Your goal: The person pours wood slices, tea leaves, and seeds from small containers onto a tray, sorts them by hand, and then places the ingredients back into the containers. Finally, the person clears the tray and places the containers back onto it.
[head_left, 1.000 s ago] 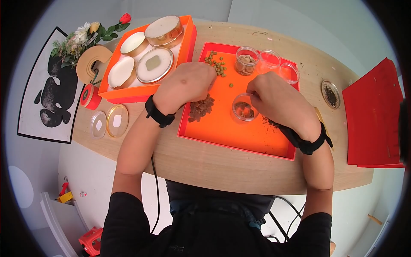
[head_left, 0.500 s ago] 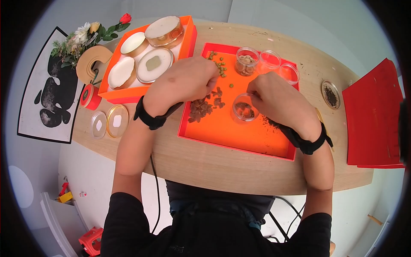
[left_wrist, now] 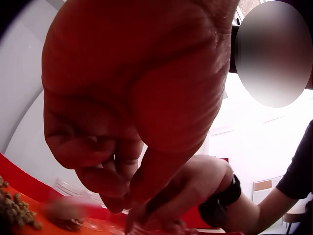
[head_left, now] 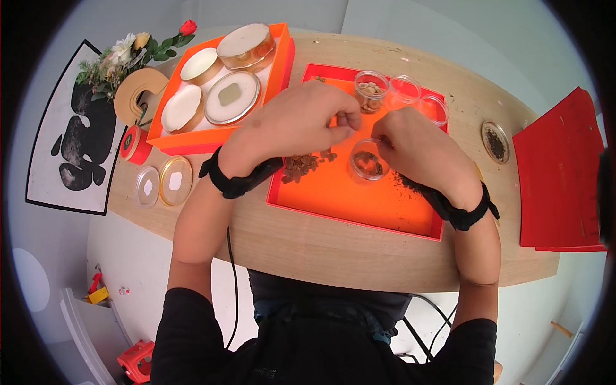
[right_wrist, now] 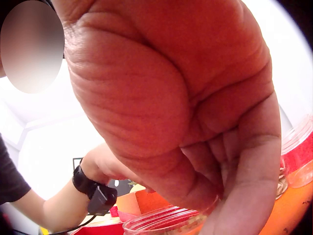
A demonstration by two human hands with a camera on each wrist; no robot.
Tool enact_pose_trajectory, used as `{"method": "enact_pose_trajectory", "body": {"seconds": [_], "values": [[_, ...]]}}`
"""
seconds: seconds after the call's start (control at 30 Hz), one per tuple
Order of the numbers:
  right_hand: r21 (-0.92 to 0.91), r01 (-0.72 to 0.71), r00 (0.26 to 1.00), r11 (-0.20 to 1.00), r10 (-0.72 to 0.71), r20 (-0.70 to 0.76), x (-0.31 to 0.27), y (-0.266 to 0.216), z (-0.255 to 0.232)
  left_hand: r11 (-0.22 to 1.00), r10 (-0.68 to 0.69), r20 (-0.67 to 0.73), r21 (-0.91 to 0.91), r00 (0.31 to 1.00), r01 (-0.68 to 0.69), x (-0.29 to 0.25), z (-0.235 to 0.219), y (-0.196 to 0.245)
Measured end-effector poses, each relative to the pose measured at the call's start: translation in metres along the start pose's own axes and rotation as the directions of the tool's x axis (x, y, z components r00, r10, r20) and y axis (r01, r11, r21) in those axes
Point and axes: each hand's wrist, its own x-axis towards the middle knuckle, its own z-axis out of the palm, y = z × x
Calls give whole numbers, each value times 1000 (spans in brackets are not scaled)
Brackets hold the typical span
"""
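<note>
My left hand (head_left: 350,120) hovers above the orange tray (head_left: 353,221), thumb and fingertips pinched on a small brown piece that barely shows. In the left wrist view the pinch (left_wrist: 128,199) is tight. Just below and to its right stands a small clear jar (head_left: 366,163) with brown pieces inside. My right hand (head_left: 378,142) grips that jar at its rim, and the rim (right_wrist: 161,223) shows under the fingers in the right wrist view. A pile of brown pieces (head_left: 300,165) lies on the tray beneath my left wrist.
At the tray's far edge stand a jar of nuts (head_left: 370,91) and two empty clear jars (head_left: 404,90). Dark crumbs (head_left: 405,184) lie by my right wrist. A second orange tray (head_left: 218,138) of lidded dishes sits left. A red board (head_left: 555,173) lies right.
My left hand has lifted off the brown pile and moved right toward the jar, fingers pinched. The right hand and the jar have stayed put.
</note>
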Motion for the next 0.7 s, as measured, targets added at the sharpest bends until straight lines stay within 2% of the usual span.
{"method": "enact_pose_trajectory", "body": {"seconds": [0.07,0.13,0.17,0.23,0.43,0.7], "values": [[7,20,1000,1000,-20,-20,0,2,2,998,-28,-14,54,1000,29,3,5,-17],[9,37,999,999,-36,-40,-1,2,2,957,-141,-5,257,990,138,6,11,-31],[9,37,999,999,-36,-40,-1,2,2,956,-141,-5,257,990,138,6,13,-34],[-12,16,1000,1000,-16,-14,-1,1,1,942,-255,86,245,963,228,7,16,-37],[1,91,993,996,-90,-79,-3,5,5,922,-285,127,307,950,236,10,19,-32],[-23,62,997,998,-63,-40,-1,3,3,913,-296,117,328,948,244,9,20,-31]]}}
